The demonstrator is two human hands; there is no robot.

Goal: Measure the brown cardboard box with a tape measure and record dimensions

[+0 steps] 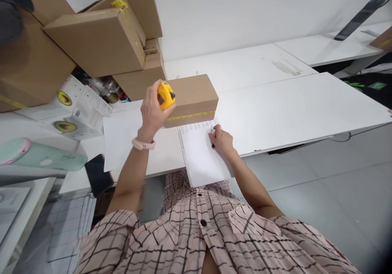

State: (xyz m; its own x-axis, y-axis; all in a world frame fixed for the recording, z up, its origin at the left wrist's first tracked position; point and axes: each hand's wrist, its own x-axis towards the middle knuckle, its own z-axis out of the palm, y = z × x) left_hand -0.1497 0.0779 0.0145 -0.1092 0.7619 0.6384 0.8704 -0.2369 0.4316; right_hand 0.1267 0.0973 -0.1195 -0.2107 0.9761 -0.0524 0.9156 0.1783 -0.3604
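My left hand [154, 110] is raised over the table, its fingers wrapped round a yellow tape measure [166, 95]. Just right of it sits a closed cardboard box [194, 90] with a yellow strip along its front side. My right hand [223, 141] rests on a sheaf of white paper [202, 155] in front of the box. Between its fingers is a pen [213, 145] with a dark end, partly hidden by the hand. Printed rows show along the paper's top edge, and its lower end overhangs the table edge.
Cardboard boxes [101, 41] are stacked at the left, above white boxes with avocado pictures [69, 114]. A mint-green bottle [45, 155] and a dark phone [98, 175] lie at left. The white table [275, 106] extends right, with a dark stand [361, 16] at far right.
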